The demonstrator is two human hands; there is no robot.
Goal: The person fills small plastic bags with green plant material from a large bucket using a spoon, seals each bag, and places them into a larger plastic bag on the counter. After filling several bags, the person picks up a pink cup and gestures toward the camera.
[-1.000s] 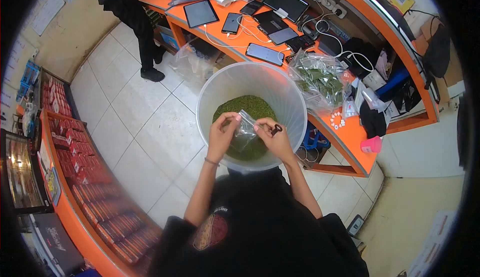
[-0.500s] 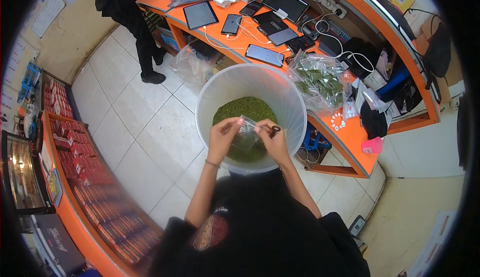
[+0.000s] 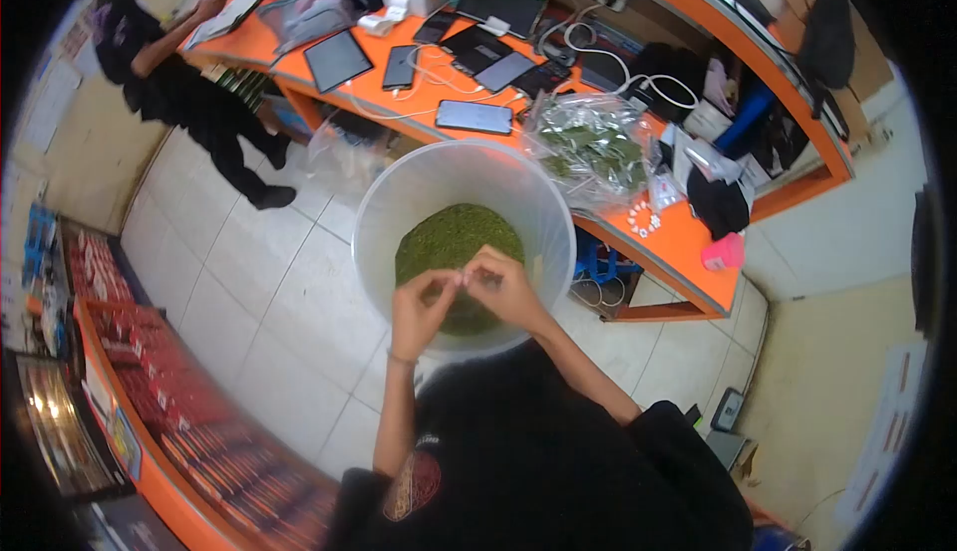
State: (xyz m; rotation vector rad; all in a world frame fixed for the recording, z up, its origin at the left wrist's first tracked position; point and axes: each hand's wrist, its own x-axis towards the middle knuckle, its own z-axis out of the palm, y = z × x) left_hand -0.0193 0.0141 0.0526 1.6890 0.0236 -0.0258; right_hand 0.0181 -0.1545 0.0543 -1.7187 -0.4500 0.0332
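Two hands met over a big clear bucket (image 3: 419, 184). The left hand (image 3: 419, 305) and the right hand (image 3: 504, 288) touched at the fingertips, pinched shut. What they pinched was too small to tell. Green crumbs (image 3: 447, 237) lay in the bucket's bottom, just under the hands. Behind it, a bag of green leaves (image 3: 588, 147) and a phone (image 3: 474, 117) lay by the front edge of the orange counter (image 3: 686, 262). Another person (image 3: 179, 88) stood at its far left end.

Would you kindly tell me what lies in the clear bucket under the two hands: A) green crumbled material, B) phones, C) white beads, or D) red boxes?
A: the bucket holds a heap of green crumbled material, with the left hand and right hand meeting just above it.
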